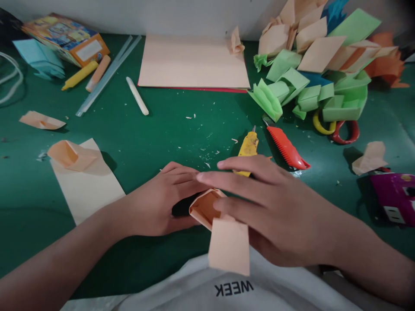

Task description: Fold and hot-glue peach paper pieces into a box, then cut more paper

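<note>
Close to my body is a folded peach paper piece [228,248], with a hollow, box-like end and a square flap hanging toward me. My left hand [155,201] curls in from the left, its thumb and fingertips closed on the hollow end. From the right, my right hand [275,211] grips the same paper, index and middle fingers stretched over it and the thumb side hidden beneath. Just beyond my right fingers lies a yellow glue gun or cutter-like tool [249,144], partly covered by them. Beside it rests a red-handled cutter [288,147].
A peach paper stack [194,62] lies at the back. Folded green and peach papers [285,69] pile up at the right, above scissors [345,131]. A purple power block [394,198] sits far right. Left are a cream sheet [87,190], glue sticks [110,73] and a crayon box [65,36].
</note>
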`<state>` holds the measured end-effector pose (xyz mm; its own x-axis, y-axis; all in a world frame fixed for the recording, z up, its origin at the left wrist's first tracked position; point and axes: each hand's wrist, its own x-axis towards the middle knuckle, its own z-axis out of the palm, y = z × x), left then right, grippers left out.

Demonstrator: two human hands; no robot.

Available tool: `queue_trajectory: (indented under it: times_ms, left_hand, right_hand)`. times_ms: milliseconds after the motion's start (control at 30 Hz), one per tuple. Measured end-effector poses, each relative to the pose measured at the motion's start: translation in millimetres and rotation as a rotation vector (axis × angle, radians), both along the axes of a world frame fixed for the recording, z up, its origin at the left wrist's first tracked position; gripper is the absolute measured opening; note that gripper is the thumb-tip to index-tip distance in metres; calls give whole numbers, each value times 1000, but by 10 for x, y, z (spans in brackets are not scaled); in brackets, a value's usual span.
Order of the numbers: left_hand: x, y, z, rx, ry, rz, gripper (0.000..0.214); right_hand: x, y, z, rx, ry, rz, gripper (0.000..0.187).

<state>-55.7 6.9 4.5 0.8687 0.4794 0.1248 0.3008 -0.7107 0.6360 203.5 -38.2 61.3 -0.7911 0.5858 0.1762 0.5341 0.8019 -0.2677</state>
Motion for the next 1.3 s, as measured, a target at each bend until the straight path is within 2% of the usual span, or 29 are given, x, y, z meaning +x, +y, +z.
queue_trajectory:
  times_ms: [100,233,300,567,833,967,1067,1133,1233,1300]
  left_hand:
    - [0,-5,1,-10,-5,-6,53]
    - [5,-25,-6,-27,-26,22,50]
    - [3,-33,-14,-19,-35,42,53]
    - [-29,-43,-21,47,-33,150,53]
    - [-24,-59,-35,64,-5,153,53]
    - [-60,-58,-20,18,-22,167,67]
    - [-112,-56,21,-98,-115,245,79]
    - [-147,-46,44,-209,-248,314,65]
    - [-173,-10,57,-373,-481,396,23]
    - [-169,18,59,-456,-576,470,13]
  right_hand:
    - [128,38,74,-71,179,-43,16]
    - [248,60,163,-315,254,88,26]
    - [284,66,188,-372,241,139,31]
    - [396,125,118,-369,264,135,27]
    - [464,136,132,-450,376,182,18]
    - [467,168,100,-419,439,183,9]
    - [447,208,63,-312,501,93,6]
    - [427,224,37,-252,546,27,6]
    - [386,225,-6,-218,595,-4,8]
    - [358,214,-35,-212,606,-1,8]
